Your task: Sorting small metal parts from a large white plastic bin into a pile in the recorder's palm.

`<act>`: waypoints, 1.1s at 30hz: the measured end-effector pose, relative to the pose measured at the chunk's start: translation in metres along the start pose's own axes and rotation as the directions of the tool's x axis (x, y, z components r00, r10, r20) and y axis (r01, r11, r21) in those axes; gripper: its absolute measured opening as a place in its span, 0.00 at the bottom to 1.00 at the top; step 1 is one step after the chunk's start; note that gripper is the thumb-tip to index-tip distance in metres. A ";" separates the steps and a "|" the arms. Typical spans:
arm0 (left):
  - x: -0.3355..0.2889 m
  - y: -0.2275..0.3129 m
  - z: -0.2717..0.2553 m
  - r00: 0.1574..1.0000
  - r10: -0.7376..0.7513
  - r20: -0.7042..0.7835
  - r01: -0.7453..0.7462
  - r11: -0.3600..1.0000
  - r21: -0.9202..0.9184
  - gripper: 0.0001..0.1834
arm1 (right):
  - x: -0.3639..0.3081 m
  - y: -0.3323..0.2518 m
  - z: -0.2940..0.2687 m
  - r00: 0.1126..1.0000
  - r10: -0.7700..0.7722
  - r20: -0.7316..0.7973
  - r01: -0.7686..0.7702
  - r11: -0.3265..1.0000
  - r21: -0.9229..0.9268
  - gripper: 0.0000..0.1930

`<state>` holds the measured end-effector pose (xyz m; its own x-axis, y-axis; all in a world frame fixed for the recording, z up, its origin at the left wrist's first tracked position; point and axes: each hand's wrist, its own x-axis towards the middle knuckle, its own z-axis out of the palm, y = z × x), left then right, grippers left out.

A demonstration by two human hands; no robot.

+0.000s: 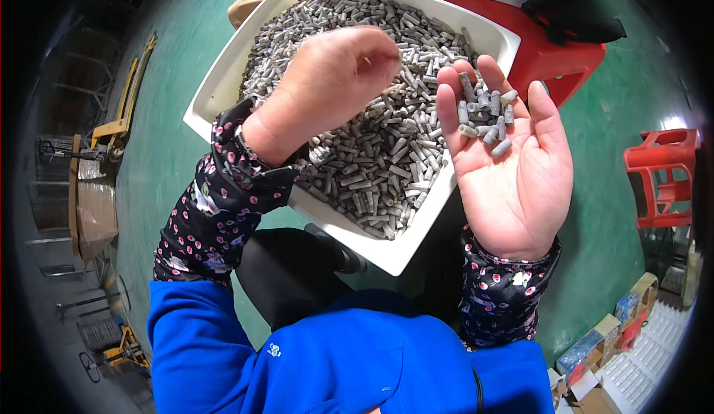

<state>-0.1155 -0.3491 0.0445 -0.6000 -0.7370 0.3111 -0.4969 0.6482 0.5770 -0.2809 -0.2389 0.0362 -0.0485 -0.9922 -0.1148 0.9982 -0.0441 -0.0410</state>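
a green floor (178,65) spreads beneath everything. on it, in front of the person, sits a white tub (390,256), tilted cornerwise in the view and heaped with short grey pieces (372,183). a red stool (569,65) stands just beyond the tub's far right corner, with a dark object (576,9) on top; another red stool (662,180) is well off to the right.

the right hand (509,172) is palm up and flat, its fingers spread near the tub's right rim, and nothing is gripped. the left hand (331,72) hangs over the heap with its fingers curled inward; the fingertips are blurred and partly hidden, so i cannot tell whether it pinches a piece.

smallest is the little cluster (487,113) of the same pieces, lying loose across the base of the right hand's fingers; all the others lie in the tub.

the step in hand looks like handling a small batch on the palm. the next move seems to call for a level right palm and a light fingertip pinch from the left.
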 end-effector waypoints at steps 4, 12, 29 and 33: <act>0.004 0.029 -0.008 0.986 0.108 -0.124 -0.127 0.980 -0.153 0.06 | 0.001 0.005 0.002 1.000 -0.006 -0.030 0.005 1.000 -0.030 0.21; 0.007 0.036 -0.014 0.986 0.165 -0.013 -0.165 0.970 -0.178 0.06 | 0.003 0.001 0.002 1.000 -0.004 -0.011 0.003 1.000 -0.030 0.21; -0.003 0.004 0.024 0.952 0.174 0.251 -0.268 0.871 0.411 0.08 | 0.004 -0.011 -0.004 0.996 -0.008 0.092 0.010 1.000 -0.018 0.20; -0.003 0.001 0.024 0.947 0.202 0.250 -0.288 0.879 0.379 0.08 | 0.004 -0.010 -0.002 0.997 -0.010 0.079 0.012 1.000 -0.020 0.20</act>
<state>-0.1296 -0.3419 0.0258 -0.8253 -0.5191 0.2223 -0.5021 0.8547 0.1316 -0.2912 -0.2425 0.0344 -0.0555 -0.9978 -0.0352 0.9966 -0.0532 -0.0624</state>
